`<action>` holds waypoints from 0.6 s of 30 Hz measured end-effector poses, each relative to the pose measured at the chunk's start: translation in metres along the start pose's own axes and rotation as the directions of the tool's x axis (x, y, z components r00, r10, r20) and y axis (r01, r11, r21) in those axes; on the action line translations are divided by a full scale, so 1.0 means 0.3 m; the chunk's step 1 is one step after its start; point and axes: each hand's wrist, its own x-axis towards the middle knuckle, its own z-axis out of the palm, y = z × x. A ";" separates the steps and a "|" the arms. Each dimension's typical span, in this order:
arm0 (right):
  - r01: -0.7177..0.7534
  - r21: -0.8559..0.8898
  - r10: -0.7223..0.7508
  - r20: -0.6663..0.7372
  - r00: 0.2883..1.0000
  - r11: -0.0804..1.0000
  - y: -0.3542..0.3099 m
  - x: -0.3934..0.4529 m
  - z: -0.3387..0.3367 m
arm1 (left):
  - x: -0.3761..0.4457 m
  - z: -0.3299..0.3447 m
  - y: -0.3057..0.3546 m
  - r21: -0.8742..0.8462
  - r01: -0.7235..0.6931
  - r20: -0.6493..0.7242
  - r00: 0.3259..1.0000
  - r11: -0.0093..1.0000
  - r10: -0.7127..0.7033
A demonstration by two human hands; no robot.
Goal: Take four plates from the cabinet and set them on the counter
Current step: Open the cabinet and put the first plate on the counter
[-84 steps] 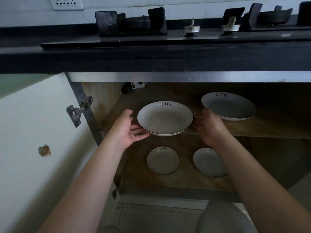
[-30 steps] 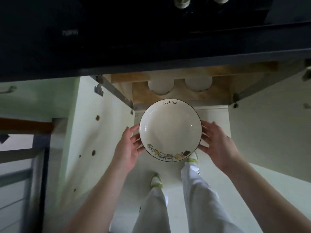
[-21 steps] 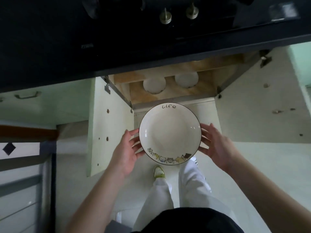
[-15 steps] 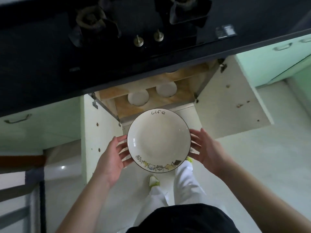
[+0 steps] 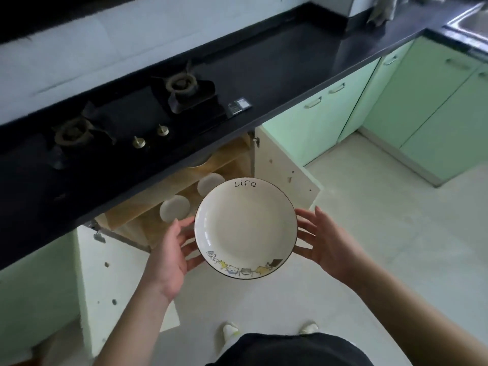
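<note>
- Plate with the word "life" sits in the middle of the frame, flat so it does not tip.
- Left hand and right hand cup its two sides with straight fingers underneath.
- Black counter, upper right, has room for it.
- Two small plates wait in the open cabinet.

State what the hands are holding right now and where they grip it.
One white plate, carried level between both hands: the left hand supports its left rim, the right hand its right rim, fingers spread and mostly straight.
</note>
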 end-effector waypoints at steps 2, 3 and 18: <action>0.032 0.020 -0.031 -0.016 0.999 0.999 -0.047 -0.037 -0.093 | -0.006 0.114 -0.004 0.026 0.005 0.034 0.999 1.000 -0.006; 0.043 0.031 -0.042 -0.023 0.999 0.999 -0.068 -0.056 -0.139 | -0.008 0.169 -0.007 0.042 0.007 0.049 0.999 0.999 -0.009; 0.106 0.079 -0.093 -0.154 0.984 0.991 -0.307 -0.142 -0.593 | 0.010 0.752 -0.038 0.116 0.063 0.172 0.982 0.991 -0.083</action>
